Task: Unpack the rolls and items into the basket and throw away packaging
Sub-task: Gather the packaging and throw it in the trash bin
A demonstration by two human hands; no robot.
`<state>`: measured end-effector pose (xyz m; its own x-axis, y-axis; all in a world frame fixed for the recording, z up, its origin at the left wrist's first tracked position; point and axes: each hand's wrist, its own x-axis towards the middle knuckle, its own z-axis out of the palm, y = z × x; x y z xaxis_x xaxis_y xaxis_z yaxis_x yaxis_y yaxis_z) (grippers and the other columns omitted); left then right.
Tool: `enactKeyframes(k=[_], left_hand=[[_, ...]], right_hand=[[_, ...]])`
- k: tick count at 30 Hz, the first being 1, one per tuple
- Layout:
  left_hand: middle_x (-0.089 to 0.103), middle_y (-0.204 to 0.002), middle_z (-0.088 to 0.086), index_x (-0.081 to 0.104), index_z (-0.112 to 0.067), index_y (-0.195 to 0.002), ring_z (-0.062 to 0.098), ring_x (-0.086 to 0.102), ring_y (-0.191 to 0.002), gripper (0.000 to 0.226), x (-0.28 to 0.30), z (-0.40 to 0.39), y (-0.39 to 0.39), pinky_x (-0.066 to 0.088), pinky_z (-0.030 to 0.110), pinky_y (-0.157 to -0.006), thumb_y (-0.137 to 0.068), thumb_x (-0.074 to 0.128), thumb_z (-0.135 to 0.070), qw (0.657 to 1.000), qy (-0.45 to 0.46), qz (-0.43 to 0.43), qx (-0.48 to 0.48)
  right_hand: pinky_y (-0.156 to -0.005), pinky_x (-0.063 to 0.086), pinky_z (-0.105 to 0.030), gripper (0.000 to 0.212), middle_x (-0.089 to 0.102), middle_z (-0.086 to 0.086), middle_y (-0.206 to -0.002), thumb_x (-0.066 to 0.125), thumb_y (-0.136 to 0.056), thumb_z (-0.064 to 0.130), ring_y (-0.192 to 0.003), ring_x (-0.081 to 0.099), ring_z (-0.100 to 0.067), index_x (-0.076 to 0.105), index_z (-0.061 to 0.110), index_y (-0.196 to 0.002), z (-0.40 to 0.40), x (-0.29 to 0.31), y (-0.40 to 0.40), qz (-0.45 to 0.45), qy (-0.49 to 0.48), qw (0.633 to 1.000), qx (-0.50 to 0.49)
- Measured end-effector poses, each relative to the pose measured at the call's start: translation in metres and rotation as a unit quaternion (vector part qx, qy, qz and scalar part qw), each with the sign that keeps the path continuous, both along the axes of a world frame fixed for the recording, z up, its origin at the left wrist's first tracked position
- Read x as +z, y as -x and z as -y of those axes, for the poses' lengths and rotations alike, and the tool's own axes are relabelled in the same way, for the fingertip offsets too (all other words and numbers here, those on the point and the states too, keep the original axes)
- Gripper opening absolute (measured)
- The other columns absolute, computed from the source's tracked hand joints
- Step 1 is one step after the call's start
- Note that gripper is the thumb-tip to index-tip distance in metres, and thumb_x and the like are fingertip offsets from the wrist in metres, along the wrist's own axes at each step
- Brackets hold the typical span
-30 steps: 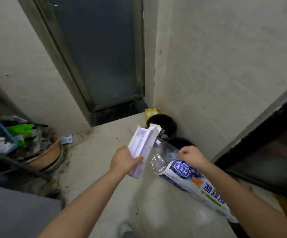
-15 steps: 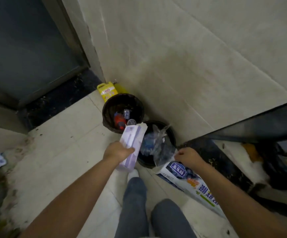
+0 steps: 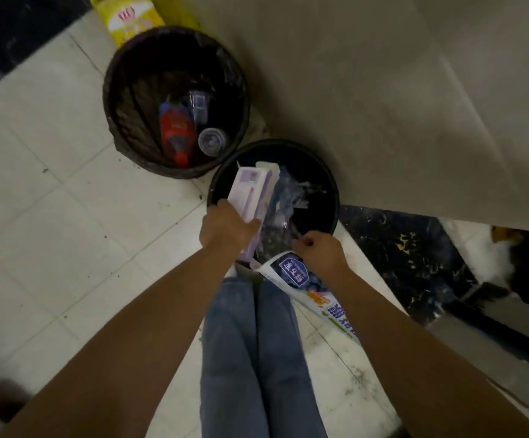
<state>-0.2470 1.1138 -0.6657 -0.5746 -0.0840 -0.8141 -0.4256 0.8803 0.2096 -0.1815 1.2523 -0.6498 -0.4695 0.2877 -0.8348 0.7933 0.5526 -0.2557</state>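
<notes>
At frame centre, the left hand (image 3: 225,227) grips a purple box (image 3: 252,192) over the bin (image 3: 326,191) (black); the right hand (image 3: 318,252) pinches a wrapper (image 3: 291,270).

A single wide-angle camera, worn on the person's head, is looking almost straight down past both bare forearms and a pair of blue-jeaned legs (image 3: 256,358); no second view is sharing the scene. It is facing a corner where the pale tiled floor (image 3: 51,216) is meeting a beige wall (image 3: 383,90) running along the top and right; two round black bins, the farther one (image 3: 111,90) and the nearer one (image 3: 332,191), are lying just above the frame's middle. The lens is sitting close to the hands and bending the edges outward.
</notes>
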Motion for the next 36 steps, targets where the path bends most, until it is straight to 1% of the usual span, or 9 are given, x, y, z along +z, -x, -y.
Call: enactKeyframes(k=[5, 8, 12, 16, 19, 28, 30, 33, 36], left_hand=[[0.039, -0.138, 0.023, 0.023, -0.002, -0.141, 0.039, 0.039, -0.127, 0.079, -0.047, -0.008, -0.009, 0.04, 0.048, -0.099, -0.084, 0.06, -0.044, 0.998, 0.018, 0.003, -0.054], [0.036, -0.143, 0.021, 0.027, -0.002, -0.141, 0.038, 0.035, -0.13, 0.066, -0.041, 0.001, -0.024, 0.039, 0.047, -0.101, -0.091, 0.052, -0.036, 0.995, 0.006, 0.002, -0.098], [0.041, -0.14, 0.018, 0.037, -0.004, -0.136, 0.035, 0.038, -0.127, 0.052, -0.013, 0.013, -0.029, 0.041, 0.044, -0.101, -0.092, 0.049, -0.028, 0.991, -0.018, -0.026, -0.129], [0.045, -0.139, 0.018, 0.041, -0.003, -0.135, 0.033, 0.04, -0.127, 0.048, 0.015, 0.019, -0.02, 0.04, 0.041, -0.102, -0.093, 0.049, -0.024, 0.988, -0.038, -0.081, -0.123], [0.05, -0.135, 0.021, 0.046, 0.001, -0.132, 0.037, 0.043, -0.124, 0.044, 0.032, 0.023, -0.011, 0.039, 0.042, -0.102, -0.093, 0.049, -0.019, 0.984, -0.056, -0.143, -0.094], [0.055, -0.131, 0.024, 0.05, 0.006, -0.128, 0.038, 0.049, -0.12, 0.038, 0.035, 0.029, -0.011, 0.039, 0.042, -0.105, -0.093, 0.05, -0.009, 0.97, -0.133, -0.173, -0.104], [0.054, -0.133, 0.021, 0.048, 0.003, -0.131, 0.036, 0.047, -0.123, 0.04, 0.028, 0.031, -0.018, 0.038, 0.041, -0.106, -0.094, 0.049, -0.012, 0.972, -0.119, -0.163, -0.116], [0.055, -0.131, 0.019, 0.047, -0.001, -0.132, 0.034, 0.048, -0.122, 0.04, 0.018, 0.035, -0.024, 0.038, 0.039, -0.106, -0.094, 0.048, -0.013, 0.976, -0.1, -0.148, -0.125], [0.054, -0.133, 0.017, 0.046, -0.004, -0.134, 0.032, 0.045, -0.123, 0.042, 0.004, 0.037, -0.031, 0.037, 0.037, -0.105, -0.094, 0.048, -0.014, 0.978, -0.086, -0.136, -0.133]], right_hand=[[-0.078, 0.037, -0.015, 0.057, 0.059, -0.016, -0.126, 0.063, -0.082, 0.039, -0.113, 0.054, -0.025, 0.052, 0.002, -0.124, -0.014, -0.016, -0.005, -0.009, 0.002, 1.0, -0.011], [-0.055, 0.037, -0.014, 0.036, 0.066, -0.014, -0.083, 0.067, -0.079, 0.033, -0.073, 0.059, -0.01, 0.066, -0.001, -0.09, -0.029, 0.015, -0.002, -0.058, -0.001, 0.998, -0.013], [-0.033, 0.037, -0.007, 0.04, 0.053, 0.005, -0.038, 0.06, -0.086, 0.021, -0.031, 0.048, 0.004, 0.044, 0.019, -0.049, -0.04, 0.069, 0.018, -0.183, 0.016, 0.962, -0.202], [-0.054, 0.047, -0.024, 0.038, 0.057, 0.004, -0.05, 0.048, -0.093, 0.014, -0.051, 0.053, -0.009, 0.052, 0.024, -0.057, -0.034, 0.102, 0.047, -0.3, 0.106, 0.865, -0.388], [-0.052, 0.051, -0.016, 0.032, 0.065, 0.01, -0.048, 0.044, -0.094, 0.009, -0.048, 0.058, -0.002, 0.054, 0.019, -0.065, -0.026, 0.109, 0.062, -0.326, 0.203, 0.779, -0.496], [-0.075, 0.047, -0.027, 0.021, 0.064, -0.002, -0.087, 0.038, -0.096, 0.008, -0.084, 0.061, -0.014, 0.053, 0.018, -0.085, -0.001, 0.052, 0.006, -0.155, 0.303, 0.683, -0.646], [-0.084, 0.046, -0.031, 0.02, 0.065, -0.004, -0.09, 0.038, -0.096, 0.006, -0.087, 0.062, -0.016, 0.055, 0.015, -0.094, 0.002, 0.041, 0.003, -0.129, 0.313, 0.711, -0.616], [-0.093, 0.046, -0.038, 0.024, 0.06, -0.03, -0.112, 0.04, -0.093, -0.001, -0.107, 0.059, -0.037, 0.051, -0.009, -0.113, 0.007, 0.02, -0.002, -0.049, 0.182, 0.843, -0.504], [-0.098, 0.046, -0.047, 0.019, 0.06, -0.035, -0.114, 0.05, -0.087, 0.0, -0.109, 0.057, -0.045, 0.053, 0.007, -0.07, 0.009, 0.005, -0.019, -0.009, 0.054, 0.903, -0.425]])
